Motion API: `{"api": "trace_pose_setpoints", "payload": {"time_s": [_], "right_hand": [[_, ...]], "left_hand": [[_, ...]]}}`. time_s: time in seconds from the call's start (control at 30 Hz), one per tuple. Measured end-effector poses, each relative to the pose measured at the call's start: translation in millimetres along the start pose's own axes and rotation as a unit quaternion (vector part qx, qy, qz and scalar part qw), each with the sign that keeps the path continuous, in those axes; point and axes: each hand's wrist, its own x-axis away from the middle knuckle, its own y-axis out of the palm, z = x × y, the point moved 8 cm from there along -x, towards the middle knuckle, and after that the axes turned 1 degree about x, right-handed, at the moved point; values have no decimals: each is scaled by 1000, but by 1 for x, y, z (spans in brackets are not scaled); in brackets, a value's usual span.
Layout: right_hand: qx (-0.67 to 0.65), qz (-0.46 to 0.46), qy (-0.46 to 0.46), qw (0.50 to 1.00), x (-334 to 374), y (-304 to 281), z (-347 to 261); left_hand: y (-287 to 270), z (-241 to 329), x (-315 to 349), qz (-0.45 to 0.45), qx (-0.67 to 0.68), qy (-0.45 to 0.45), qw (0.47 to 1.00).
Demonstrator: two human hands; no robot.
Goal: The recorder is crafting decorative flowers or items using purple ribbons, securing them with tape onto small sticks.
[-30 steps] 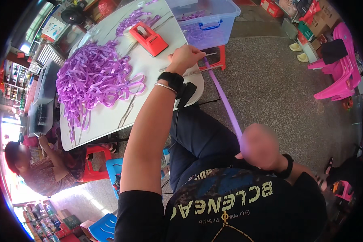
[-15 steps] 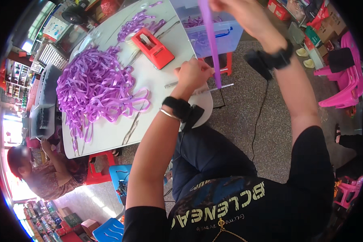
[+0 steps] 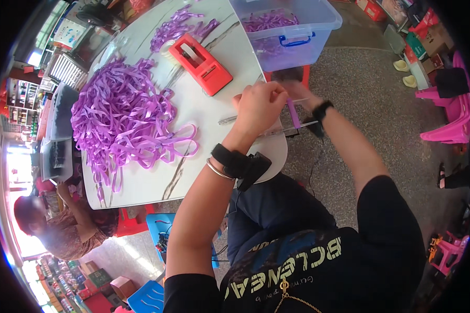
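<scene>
A short purple ribbon point(image 3: 293, 113) runs down over thin metal rods point(image 3: 308, 124) that stick out past the table's right edge. My left hand point(image 3: 260, 107) is closed at the ribbon's upper end, with fingers and thumb pinched together on it. Just beyond the ribbon, my right hand point(image 3: 300, 95) is low by the rods, smeared by motion and partly behind my left hand; its fingers cannot be made out. A large heap of purple ribbon loops point(image 3: 122, 115) covers the table's left part, with one loop spread toward me.
On the white marbled table point(image 3: 193, 177) stands a red tape dispenser point(image 3: 214, 77), with a smaller ribbon pile point(image 3: 180, 28) behind. A clear plastic bin point(image 3: 292, 55) of ribbons rests on a red stool at right. Another person point(image 3: 70, 224) sits at left; pink chairs point(image 3: 449, 115) stand far right.
My right hand has come down from high above the bin to the rods. The long raised stretch of ribbon is no longer seen. My left hand has shifted slightly right.
</scene>
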Motion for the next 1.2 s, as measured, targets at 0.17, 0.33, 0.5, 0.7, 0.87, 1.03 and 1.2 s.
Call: {"api": "trace_pose_setpoints", "payload": {"time_s": [0.17, 0.33, 0.5, 0.7, 0.87, 1.03, 1.2], "right_hand": [[16, -64, 214, 975, 183, 46, -8], [18, -47, 148, 988, 295, 65, -111], [87, -75, -126, 985, 264, 56, -244], [93, -84, -156, 980, 141, 42, -292], [28, -83, -30, 996, 58, 16, -203], [-12, -24, 60, 998, 76, 27, -125], [-119, -20, 110, 987, 146, 46, -91]], "left_hand": [[-9, -2, 9, -7, -29, 29, 999], [-8, -2, 8, -5, -10, 15, 1000], [-4, -6, 8, -17, -29, 5, 999], [-3, -17, 3, 13, 47, -9, 999], [-4, -21, 0, 41, 87, -37, 995], [-5, -11, 5, -14, 9, -1, 1000], [-6, -3, 6, -18, -15, 9, 1000]]}}
